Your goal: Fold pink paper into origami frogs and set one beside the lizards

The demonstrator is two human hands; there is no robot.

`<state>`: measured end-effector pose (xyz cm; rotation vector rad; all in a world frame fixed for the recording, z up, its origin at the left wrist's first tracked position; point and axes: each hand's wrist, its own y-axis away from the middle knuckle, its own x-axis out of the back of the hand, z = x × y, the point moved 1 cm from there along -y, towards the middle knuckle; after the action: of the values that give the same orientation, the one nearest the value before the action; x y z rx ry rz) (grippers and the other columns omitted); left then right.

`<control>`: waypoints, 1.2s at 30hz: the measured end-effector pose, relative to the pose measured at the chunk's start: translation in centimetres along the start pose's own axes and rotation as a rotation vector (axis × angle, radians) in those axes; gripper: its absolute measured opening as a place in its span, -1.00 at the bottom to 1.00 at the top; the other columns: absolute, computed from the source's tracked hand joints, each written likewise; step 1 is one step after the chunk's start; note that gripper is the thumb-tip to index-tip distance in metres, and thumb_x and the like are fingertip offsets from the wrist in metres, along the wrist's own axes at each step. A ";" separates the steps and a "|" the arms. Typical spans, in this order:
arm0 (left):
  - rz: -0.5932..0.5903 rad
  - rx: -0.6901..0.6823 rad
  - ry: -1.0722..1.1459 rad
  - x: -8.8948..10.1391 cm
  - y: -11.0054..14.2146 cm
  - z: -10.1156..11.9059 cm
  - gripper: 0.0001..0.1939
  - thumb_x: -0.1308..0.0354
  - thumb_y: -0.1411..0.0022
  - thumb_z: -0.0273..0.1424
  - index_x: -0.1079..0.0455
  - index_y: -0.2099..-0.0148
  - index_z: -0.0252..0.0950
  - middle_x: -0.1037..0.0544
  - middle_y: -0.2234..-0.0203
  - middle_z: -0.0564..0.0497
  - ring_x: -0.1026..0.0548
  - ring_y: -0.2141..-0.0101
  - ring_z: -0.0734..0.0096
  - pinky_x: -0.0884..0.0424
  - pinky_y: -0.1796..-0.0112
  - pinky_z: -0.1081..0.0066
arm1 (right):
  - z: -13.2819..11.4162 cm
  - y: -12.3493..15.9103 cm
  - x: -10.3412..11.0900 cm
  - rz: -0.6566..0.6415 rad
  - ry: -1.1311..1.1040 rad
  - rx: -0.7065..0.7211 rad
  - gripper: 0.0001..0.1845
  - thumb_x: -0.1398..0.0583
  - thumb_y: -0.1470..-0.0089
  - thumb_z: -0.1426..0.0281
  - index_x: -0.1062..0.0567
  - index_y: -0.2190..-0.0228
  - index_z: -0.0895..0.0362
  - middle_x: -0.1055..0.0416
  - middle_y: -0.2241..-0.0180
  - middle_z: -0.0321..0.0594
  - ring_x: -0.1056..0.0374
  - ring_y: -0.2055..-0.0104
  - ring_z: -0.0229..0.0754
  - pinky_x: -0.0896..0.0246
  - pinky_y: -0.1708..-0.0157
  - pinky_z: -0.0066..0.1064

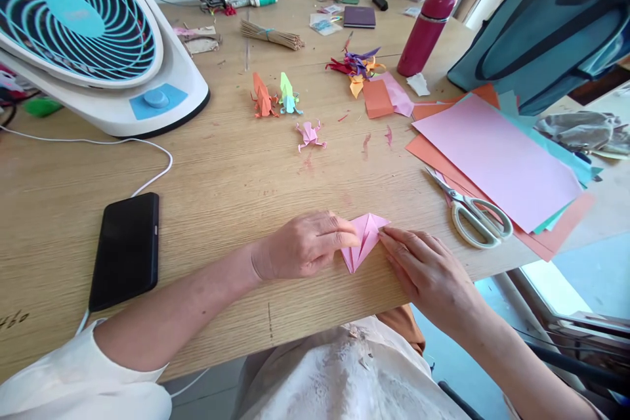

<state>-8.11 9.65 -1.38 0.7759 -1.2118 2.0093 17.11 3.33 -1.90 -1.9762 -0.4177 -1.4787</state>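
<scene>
A pink folded paper [363, 244], shaped like a kite with creased flaps, lies near the table's front edge between my hands. The fingers of my left hand [311, 243] are closed together on its left side. My right hand [427, 270] pinches its right corner with thumb and fingertips. Beyond them sits a small pink origami frog [310, 135]. Farther back stand an orange origami figure [264, 97] and a green-and-blue origami figure [288, 94]. To the right lie white-handled scissors [472, 213], partly over the coloured paper sheets [497, 157].
On the left are a fan [162, 72] and a black phone [125, 251] with a white cable. Toward the back right stand a red bottle [426, 33] and a teal bag [546, 33]. A bundle of sticks [272, 34] and several folded paper pieces [357, 65] lie farther back.
</scene>
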 end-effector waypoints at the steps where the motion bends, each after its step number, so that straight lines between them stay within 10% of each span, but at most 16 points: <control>1: -0.007 0.023 -0.049 0.0 0.0 -0.2 -0.67 0.03 -0.32 -0.62 -0.38 -0.07 -0.30 -0.58 0.03 -0.14 -0.52 0.01 0.29 -0.45 0.01 0.28 | 0.2 -0.3 -0.2 -0.008 -0.026 0.010 -0.54 -0.03 -0.27 0.56 -0.32 -0.17 0.21 -0.41 -0.12 0.07 -0.38 -0.03 0.07 -0.35 0.09 -0.07; 6: -0.111 0.025 -0.127 -0.3 0.6 -1.1 -0.73 -0.02 -0.38 -0.51 -0.43 -0.05 -0.32 -0.51 -0.08 -0.19 -0.46 -0.07 0.20 -0.41 -0.05 0.18 | 0.9 -1.8 -0.6 -0.079 -0.187 0.059 -0.44 0.02 -0.29 0.55 -0.22 -0.28 0.07 -0.31 -0.24 -0.04 -0.20 -0.28 0.03 -0.21 -0.14 0.02; 22: -0.155 0.054 -0.090 -1.8 0.1 1.3 -0.78 -0.04 -0.42 -0.34 -0.46 0.08 -0.34 -0.56 0.13 -0.10 -0.49 0.13 0.31 -0.30 -0.16 0.16 | -4.1 2.8 -0.1 -0.048 -0.188 0.033 -0.39 -0.15 -0.27 0.40 -0.16 -0.30 0.19 -0.22 -0.28 0.09 -0.21 -0.26 0.09 -0.16 -0.18 0.07; 31: -0.293 -0.072 0.064 -1.3 -0.2 2.0 -0.43 -0.27 -0.23 -0.13 -0.35 -0.15 -0.37 -0.49 -0.08 -0.23 -0.36 -0.17 0.07 -0.19 -0.25 0.05 | -3.8 4.4 -1.3 0.058 -0.047 0.031 -0.37 -0.27 -0.18 0.35 -0.26 -0.23 0.19 -0.46 -0.09 0.02 -0.32 -0.19 0.07 -0.25 -0.14 0.03; 36: -0.202 -0.171 -0.104 -2.2 0.2 2.1 -0.68 -0.16 -0.33 -0.21 -0.45 0.04 -0.37 -0.55 0.02 -0.20 -0.44 -0.10 0.08 -0.33 -0.17 0.08 | -3.4 5.0 -1.4 0.150 -0.095 0.047 -0.42 -0.31 -0.14 0.42 -0.32 -0.16 0.17 -0.53 0.01 -0.02 -0.38 -0.14 0.02 -0.32 -0.08 -0.07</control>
<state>-6.66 7.21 -2.31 0.8884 -1.2903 1.6973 17.04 -2.50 -4.13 -1.9998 -0.3330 -1.2750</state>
